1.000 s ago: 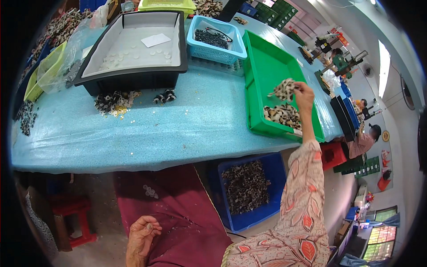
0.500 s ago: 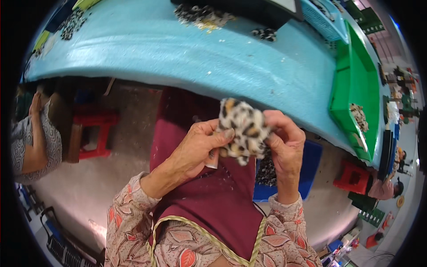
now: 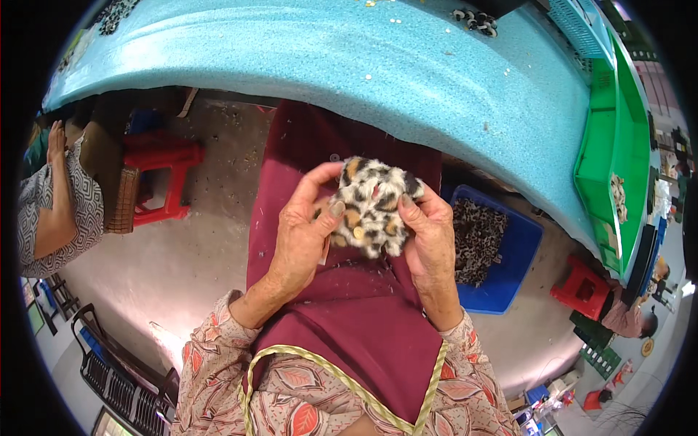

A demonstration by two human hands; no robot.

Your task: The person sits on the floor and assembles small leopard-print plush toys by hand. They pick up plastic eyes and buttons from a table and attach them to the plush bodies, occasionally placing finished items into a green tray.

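Between my hands, above the maroon apron (image 3: 349,305) on my lap, is a piece of leopard-print plush fabric (image 3: 374,218), furry and white with black and tan spots. My left hand (image 3: 305,221) grips its left side, the thumb pressed on the front. A small pale tag-like corner shows under that hand. On the right side my right hand (image 3: 430,232) pinches the piece, with its thumb on top. A small yellowish round spot and a small reddish spot show on the plush front.
A blue-covered table (image 3: 291,62) runs across in front. On it are a green tray (image 3: 600,145), a light-blue basket (image 3: 578,29) and black-and-white pieces (image 3: 476,22). A blue bin (image 3: 520,254) of spotted pieces stands on the floor at right. Red stools (image 3: 171,171) and another person (image 3: 62,211) are nearby.
The plush piece has been turned and lowered slightly, and its face is now flatter towards me. My right hand has moved left and down. The view has shifted, with less of the table showing.
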